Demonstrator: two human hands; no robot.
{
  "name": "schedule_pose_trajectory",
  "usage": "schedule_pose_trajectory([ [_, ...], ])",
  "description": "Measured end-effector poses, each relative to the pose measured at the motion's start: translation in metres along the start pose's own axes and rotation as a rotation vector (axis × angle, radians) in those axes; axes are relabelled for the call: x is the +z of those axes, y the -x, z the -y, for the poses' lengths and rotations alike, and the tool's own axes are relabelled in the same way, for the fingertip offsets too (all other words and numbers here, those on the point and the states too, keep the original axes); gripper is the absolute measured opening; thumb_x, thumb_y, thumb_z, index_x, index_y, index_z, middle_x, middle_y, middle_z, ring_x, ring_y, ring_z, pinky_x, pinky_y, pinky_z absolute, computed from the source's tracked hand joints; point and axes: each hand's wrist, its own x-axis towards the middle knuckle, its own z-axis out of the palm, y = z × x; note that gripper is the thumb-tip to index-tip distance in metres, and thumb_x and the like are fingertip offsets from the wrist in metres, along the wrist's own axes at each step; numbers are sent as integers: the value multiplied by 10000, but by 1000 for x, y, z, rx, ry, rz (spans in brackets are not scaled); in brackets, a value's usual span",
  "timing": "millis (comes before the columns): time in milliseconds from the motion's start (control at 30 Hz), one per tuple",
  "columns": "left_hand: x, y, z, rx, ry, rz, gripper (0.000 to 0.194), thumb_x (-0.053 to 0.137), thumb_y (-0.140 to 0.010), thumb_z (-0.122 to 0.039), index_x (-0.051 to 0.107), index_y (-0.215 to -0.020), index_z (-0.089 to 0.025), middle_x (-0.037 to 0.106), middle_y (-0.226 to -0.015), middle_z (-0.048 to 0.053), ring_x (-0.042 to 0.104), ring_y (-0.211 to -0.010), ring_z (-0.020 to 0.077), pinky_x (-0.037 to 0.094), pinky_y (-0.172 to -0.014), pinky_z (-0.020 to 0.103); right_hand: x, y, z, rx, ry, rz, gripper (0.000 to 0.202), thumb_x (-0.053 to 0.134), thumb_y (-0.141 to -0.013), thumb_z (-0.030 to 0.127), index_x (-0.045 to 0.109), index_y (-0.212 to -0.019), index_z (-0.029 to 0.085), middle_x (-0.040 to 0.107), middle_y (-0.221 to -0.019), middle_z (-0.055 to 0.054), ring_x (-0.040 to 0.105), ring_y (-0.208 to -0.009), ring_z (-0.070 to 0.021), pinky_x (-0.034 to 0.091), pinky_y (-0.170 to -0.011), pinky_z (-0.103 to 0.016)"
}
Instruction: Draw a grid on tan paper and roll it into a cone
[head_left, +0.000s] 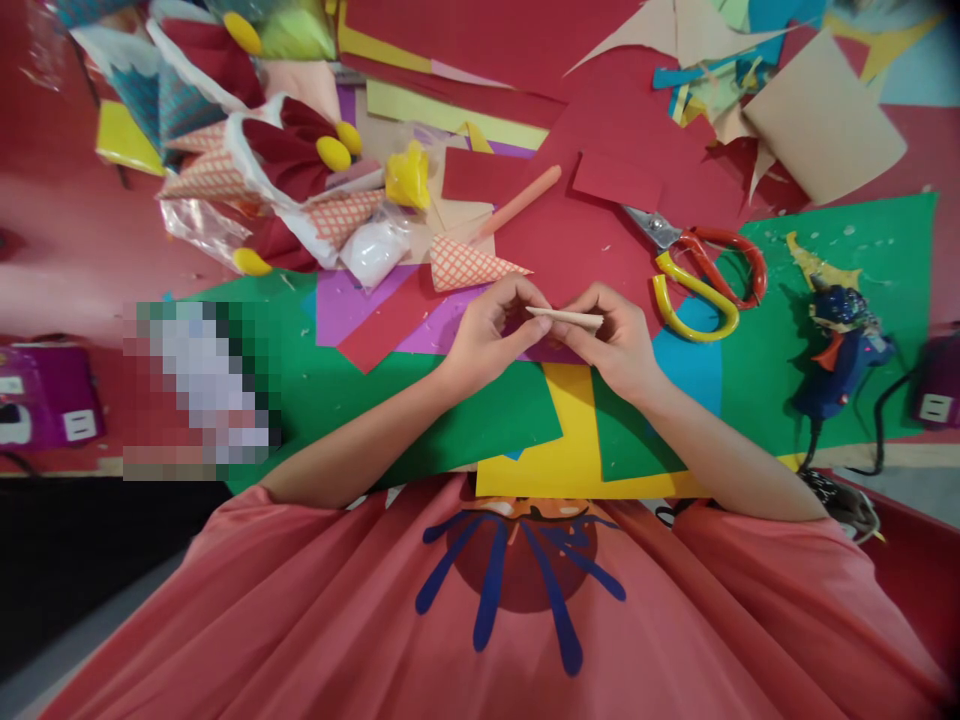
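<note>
A small, slim roll of beige paper (577, 317) is pinched between my two hands, low over the coloured sheets. My left hand (495, 325) has thumb and forefinger closed on its left end. At the other end, the fingers of my right hand (615, 335) grip it from below and behind. Just beyond my left fingers lies an orange-and-white checked paper cone (472, 265), with an orange paper tube (525, 200) slanting behind it. Scissors (716, 297) with red and yellow handles rest to the right of my right hand, blades pointing away to the left.
Checked cones with dark red paper petals (285, 150) and yellow ovals are heaped at upper left. A blue glue gun (847, 370) with a cable lies on a green sheet (892, 270) at right. Beige paper (832, 120) and scraps are at upper right.
</note>
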Motion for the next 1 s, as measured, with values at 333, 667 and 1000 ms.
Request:
schedule_pose_trajectory([
  [333,-1,-1,0,-100,108,-38,357,724,-790,-483,537,-778,-179,581,-670,-41,570,-564,46,486,-525,144,1,1,2,-24,-45,-4,316,744,-764,423,531,-721,193,565,-631,40,463,-547,-69,351,-517,-222],
  [667,1,1,1,-77,157,-63,349,694,-826,-470,507,-763,-182,645,-644,-37,617,-541,59,510,-514,155,0,0,2,-24,-67,21,325,745,-759,437,524,-718,202,601,-644,31,523,-562,-82,390,-509,-217],
  [1000,0,1,0,-91,125,-68,372,675,-822,-515,530,-764,-176,651,-613,-22,625,-523,69,512,-495,161,1,-1,4,-11,-112,35,338,761,-744,427,516,-702,198,591,-606,46,494,-511,-63,410,-508,-210],
])
